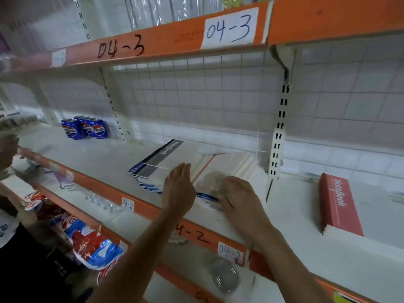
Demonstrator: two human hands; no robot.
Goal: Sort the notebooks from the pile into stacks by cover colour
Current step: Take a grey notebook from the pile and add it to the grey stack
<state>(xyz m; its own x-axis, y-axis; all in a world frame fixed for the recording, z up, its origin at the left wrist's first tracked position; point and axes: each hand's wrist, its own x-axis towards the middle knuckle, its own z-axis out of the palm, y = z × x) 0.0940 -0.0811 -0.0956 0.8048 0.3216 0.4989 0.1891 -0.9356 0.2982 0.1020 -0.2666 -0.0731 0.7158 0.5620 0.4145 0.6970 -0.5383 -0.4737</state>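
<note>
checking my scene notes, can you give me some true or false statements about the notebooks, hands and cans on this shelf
1. The red notebook stack lies right of the pile, apart from it. True.
2. The blue cans stand beside the red notebook stack. False: they stand far left, at the shelf's back.
3. The left hand reaches over the pile with straight fingers. True.
4. The paper label overhead reads 05-1. False: it reads 04-3.

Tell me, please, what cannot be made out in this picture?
- Head view, the right hand: motion blur smears its fingers, so its grip is unclear.
- Head view, the notebook pile: its near part is covered by the left hand and right hand.
- Head view, the red notebook stack: edges too small to count copies.
</note>
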